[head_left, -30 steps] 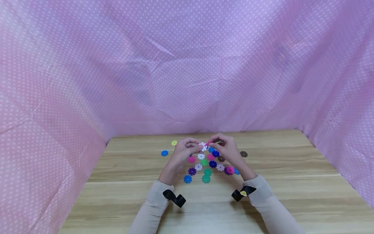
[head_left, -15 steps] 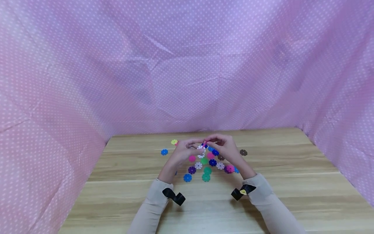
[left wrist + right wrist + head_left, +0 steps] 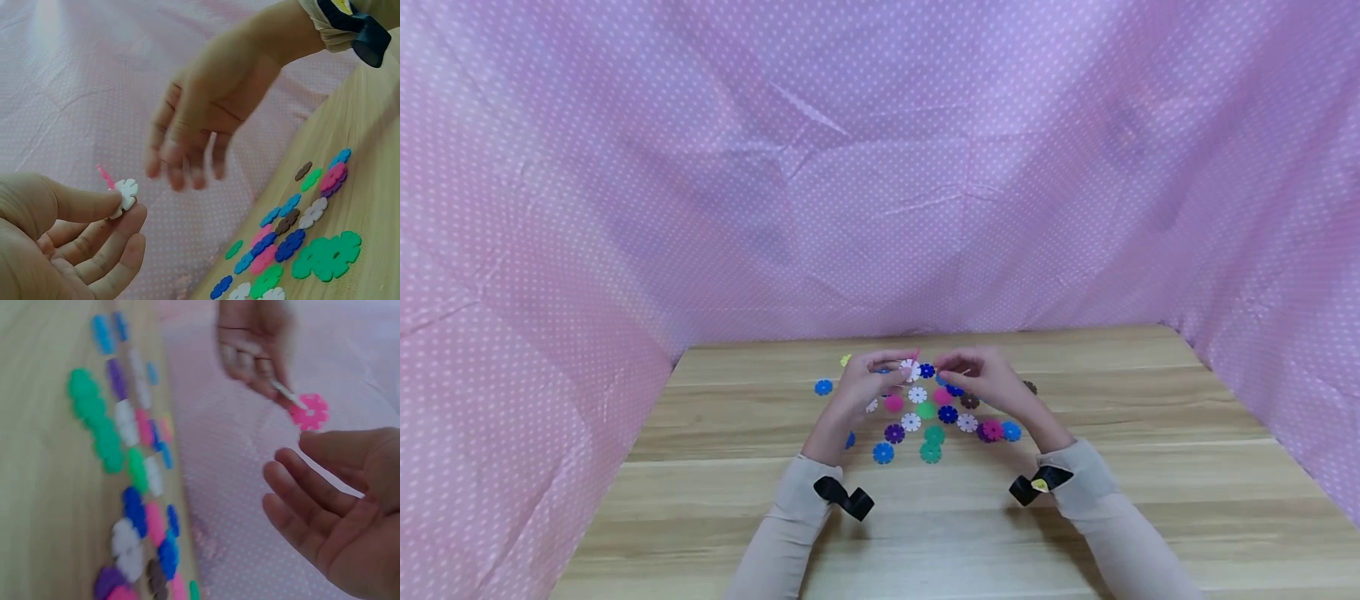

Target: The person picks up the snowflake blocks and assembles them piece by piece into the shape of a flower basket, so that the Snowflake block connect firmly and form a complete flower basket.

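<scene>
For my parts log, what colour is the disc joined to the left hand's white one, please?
Bright pink; the disc shows best in the right wrist view.

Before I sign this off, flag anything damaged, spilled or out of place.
Nothing stands out as damaged or spilled. The loose pink disc overlaps the purple disc on the table, but that looks like ordinary scatter. The white disc in the left hand meets the held pink disc at an angle, apparently slotted together rather than bent.

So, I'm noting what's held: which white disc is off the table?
The white disc pinched in the left hand, with a pink disc at its edge; the other white discs in view lie on the table.
</scene>
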`<state>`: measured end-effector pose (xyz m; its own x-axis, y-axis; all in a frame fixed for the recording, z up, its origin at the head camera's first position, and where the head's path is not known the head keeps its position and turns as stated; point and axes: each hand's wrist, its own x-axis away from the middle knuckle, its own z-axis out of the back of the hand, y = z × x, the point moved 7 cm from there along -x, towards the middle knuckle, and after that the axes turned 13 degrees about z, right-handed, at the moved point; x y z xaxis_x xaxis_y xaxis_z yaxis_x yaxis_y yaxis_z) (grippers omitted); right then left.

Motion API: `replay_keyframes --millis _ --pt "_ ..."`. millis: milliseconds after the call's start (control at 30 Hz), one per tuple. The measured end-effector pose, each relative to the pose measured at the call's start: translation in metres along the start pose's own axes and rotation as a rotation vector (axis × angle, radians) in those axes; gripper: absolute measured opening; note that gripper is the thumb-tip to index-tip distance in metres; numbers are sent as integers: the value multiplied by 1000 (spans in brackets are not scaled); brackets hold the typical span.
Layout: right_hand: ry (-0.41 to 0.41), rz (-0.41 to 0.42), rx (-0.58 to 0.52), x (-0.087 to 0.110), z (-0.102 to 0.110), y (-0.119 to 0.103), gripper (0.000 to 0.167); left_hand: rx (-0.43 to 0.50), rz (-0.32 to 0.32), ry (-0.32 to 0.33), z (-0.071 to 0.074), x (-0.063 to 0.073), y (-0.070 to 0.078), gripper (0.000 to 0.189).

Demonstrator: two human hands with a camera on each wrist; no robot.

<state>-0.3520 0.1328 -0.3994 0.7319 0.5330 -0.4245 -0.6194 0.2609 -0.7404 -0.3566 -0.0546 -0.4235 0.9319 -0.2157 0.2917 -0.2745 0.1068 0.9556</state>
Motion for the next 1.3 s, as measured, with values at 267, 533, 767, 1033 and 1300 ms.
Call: replay_keyframes --millis 267,533,767,1033,1300 --pt "-373 65 33 14 -38 10 15 55 32 65 10 -2 -1 30" --pt "-529 38 98 26 -68 16 20 102 35 69 13 1 0 28" --pt "-555 45 150 29 -74 14 19 91 31 66 14 1 -1 26" --pt "-492 0 48 28 -65 20 12 75 42 75 16 1 -2 24" --pt "-255 -24 -38 16 -29 21 9 49 27 48 14 0 -5 24"
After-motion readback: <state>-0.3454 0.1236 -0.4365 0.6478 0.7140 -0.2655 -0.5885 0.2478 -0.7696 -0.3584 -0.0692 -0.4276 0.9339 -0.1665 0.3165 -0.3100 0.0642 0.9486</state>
